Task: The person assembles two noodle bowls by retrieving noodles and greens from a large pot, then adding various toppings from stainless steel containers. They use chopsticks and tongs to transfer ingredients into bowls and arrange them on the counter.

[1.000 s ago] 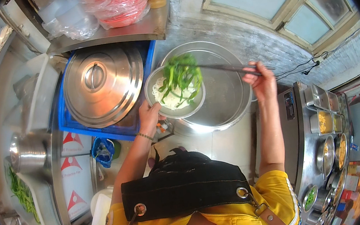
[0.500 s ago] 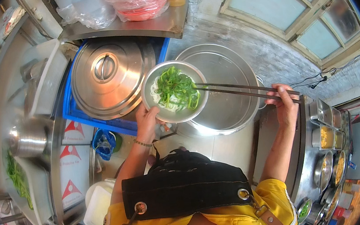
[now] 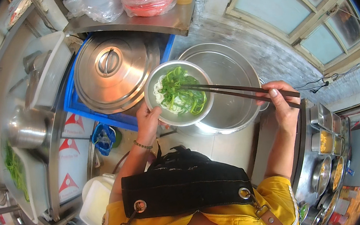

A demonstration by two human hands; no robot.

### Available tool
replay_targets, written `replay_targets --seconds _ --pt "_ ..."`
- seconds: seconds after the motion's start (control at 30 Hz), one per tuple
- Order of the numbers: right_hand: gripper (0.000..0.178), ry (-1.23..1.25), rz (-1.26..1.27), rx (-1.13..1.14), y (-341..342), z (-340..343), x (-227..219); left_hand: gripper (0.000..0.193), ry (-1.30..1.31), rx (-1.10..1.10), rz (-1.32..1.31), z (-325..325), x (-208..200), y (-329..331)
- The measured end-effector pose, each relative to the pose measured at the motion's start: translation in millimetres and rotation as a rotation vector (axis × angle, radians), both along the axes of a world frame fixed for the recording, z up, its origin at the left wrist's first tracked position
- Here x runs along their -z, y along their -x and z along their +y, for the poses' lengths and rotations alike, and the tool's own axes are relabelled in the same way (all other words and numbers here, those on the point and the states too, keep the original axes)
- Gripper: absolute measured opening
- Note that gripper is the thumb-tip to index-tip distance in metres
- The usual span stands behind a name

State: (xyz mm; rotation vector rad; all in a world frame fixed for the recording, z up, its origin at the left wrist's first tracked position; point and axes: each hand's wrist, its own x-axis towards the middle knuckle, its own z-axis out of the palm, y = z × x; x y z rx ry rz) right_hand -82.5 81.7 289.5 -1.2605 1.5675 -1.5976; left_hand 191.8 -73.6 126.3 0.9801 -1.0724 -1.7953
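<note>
My left hand grips a round metal bowl by its lower left rim, thumb on top. White noodles lie in the bowl, largely covered by green leafy vegetables. Long dark chopsticks are held near their thick ends by my right hand, its fingers closed round them. Their tips reach into the greens. Behind and right of the bowl stands a big steel pot, which the bowl partly overlaps in the picture. The pot looks to have some liquid inside, though the bowl hides part of it.
A lidded steel pot sits in a blue frame at the left. Above it is a metal shelf with bagged bowls. Greens fill a white tub far left. Food pans line the right counter. A window is at back right.
The chopstick tips have shifted left and deeper into the greens, which have moved within the bowl. The view has shifted slightly. Both hands keep their hold.
</note>
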Motion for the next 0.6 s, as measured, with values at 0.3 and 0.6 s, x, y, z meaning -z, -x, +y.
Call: replay_targets --seconds 0.3,0.6 --pt "0.02 0.138 -0.018 -0.003 8.5 3.9 1.0 0.024 0.01 -0.069 -0.028 2.7 1.0 -19.5" --pt "0.021 0.106 -0.006 -0.038 -11.4 -14.9 4.0 0.023 0.008 -0.128 -0.065 2.0 3.9 -39.1"
